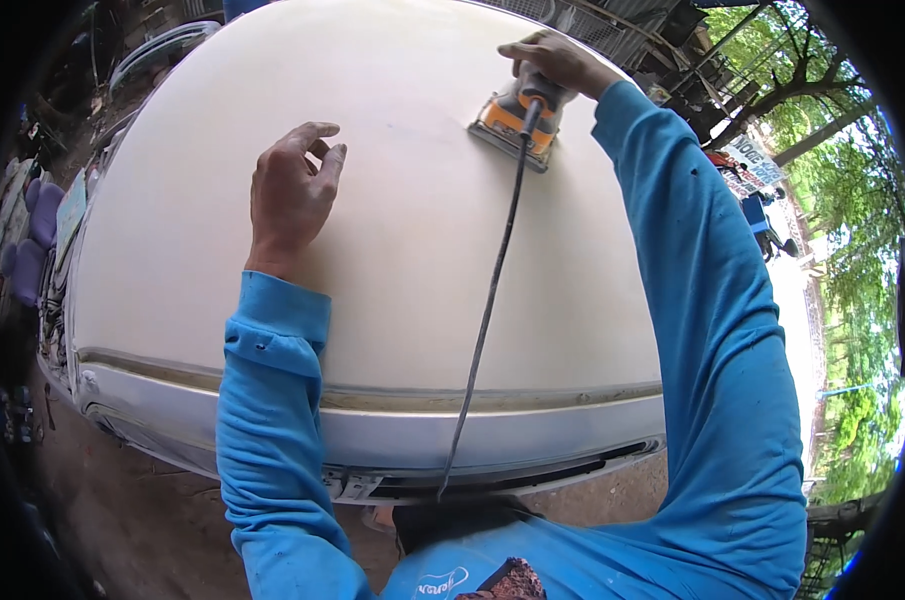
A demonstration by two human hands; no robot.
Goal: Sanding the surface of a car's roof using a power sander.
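Observation:
My right hand (557, 62) grips the top of an orange and black electric sander (512, 125), whose pad sits on a broad cream-white panel (402, 280), apparently a vehicle roof, near its upper right part. A black cord (497, 280) runs from the sander down across the panel toward my body. My left hand (294, 190) is over the left-middle of the panel with fingers loosely bent and apart, holding nothing; whether it touches the surface I cannot tell.
The panel's near edge has a long groove (402, 400) above a metal rail, with dirt ground (142, 470) below. Purple items (42, 215) and clutter stand at the left. Trees (842, 300), a sign (747, 160) and assorted objects are beyond the right side.

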